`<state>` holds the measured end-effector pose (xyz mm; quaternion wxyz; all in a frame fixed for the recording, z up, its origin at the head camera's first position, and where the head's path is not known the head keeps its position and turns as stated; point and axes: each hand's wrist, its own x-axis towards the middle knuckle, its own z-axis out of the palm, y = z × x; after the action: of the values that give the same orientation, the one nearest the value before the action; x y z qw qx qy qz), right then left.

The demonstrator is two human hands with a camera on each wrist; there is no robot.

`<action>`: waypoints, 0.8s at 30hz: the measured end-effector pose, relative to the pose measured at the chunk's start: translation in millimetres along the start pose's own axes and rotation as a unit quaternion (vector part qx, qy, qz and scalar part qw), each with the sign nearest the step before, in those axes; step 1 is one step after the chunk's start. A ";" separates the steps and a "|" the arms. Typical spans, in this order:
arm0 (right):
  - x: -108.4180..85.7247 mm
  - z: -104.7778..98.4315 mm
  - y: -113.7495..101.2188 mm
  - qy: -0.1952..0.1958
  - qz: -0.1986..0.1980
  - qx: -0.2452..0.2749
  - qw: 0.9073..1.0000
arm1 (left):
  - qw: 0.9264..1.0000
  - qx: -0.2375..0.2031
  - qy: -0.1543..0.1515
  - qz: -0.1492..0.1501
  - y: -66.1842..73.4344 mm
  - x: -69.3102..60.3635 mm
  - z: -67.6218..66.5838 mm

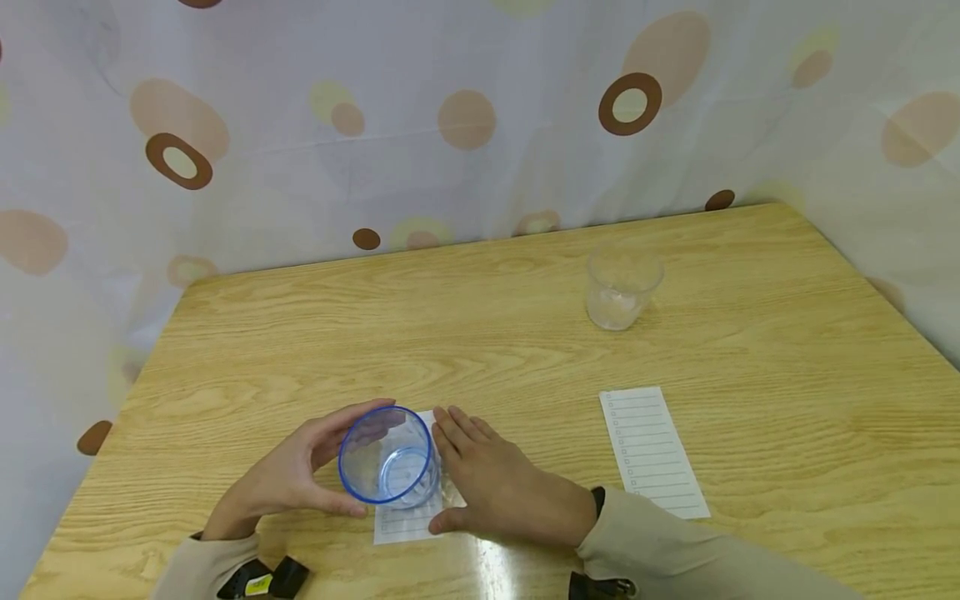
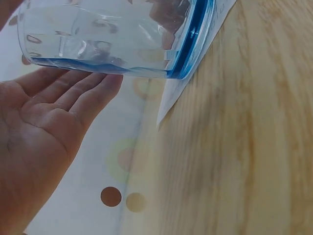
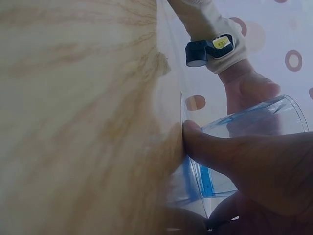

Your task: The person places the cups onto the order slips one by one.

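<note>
A clear plastic cup with a blue rim [image 1: 386, 458] stands upright on a lined checklist slip [image 1: 405, 529]. My left hand [image 1: 300, 467] is spread around its left side, thumb in front and fingers reaching behind. In the left wrist view, the extended fingers of that hand [image 2: 58, 107] meet the cup wall [image 2: 98, 39]. On the other side is my right hand [image 1: 495, 483], fingers straight and close together, beside the cup and over the slip's right edge. Its thumb [image 3: 210, 147] reaches down to the tabletop near the cup's base in the right wrist view.
A second, colourless clear cup [image 1: 618, 287] stands toward the back right of the wooden table [image 1: 420, 333]. Another lined checklist slip [image 1: 652, 450] lies to the right, its lower end close to my right sleeve [image 1: 667, 533]. A patterned curtain [image 1: 405, 183] hangs behind the table.
</note>
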<state>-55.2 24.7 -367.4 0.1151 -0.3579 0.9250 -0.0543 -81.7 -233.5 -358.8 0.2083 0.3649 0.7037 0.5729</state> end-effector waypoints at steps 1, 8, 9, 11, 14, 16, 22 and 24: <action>0.0 0.0 -0.1 0.001 0.000 -0.001 1.000 | 1.000 0.002 -0.001 -0.006 1.0 0.2 0.0; -0.3 -0.2 -0.3 0.001 0.001 0.003 1.000 | 1.000 0.017 -0.008 -0.002 7.8 2.9 -1.9; -0.4 -0.3 -0.3 0.000 0.001 0.005 1.000 | 1.000 0.016 -0.008 0.001 8.5 2.9 -2.4; -0.2 -1.0 0.1 -0.003 0.001 0.010 1.000 | 1.000 0.019 -0.007 0.022 10.2 3.3 -5.0; 0.9 -2.7 1.0 -0.011 0.001 0.019 1.000 | 0.998 0.041 0.010 0.055 16.9 4.7 -8.3; 2.2 -5.4 2.7 -0.011 0.003 0.020 1.000 | 0.995 0.075 0.030 0.063 25.3 8.6 -8.2; 2.0 -22.6 13.4 0.001 0.009 0.035 0.999 | 0.970 0.214 0.109 0.040 55.6 27.1 4.0; 0.3 -30.0 18.7 0.003 0.015 0.048 0.999 | 0.951 0.273 0.139 0.039 63.1 33.7 10.4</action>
<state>-75.1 38.8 -341.9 0.1307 -0.3376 0.9270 -0.0982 -78.7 -196.4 -296.8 -0.0210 0.3515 0.8405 0.4117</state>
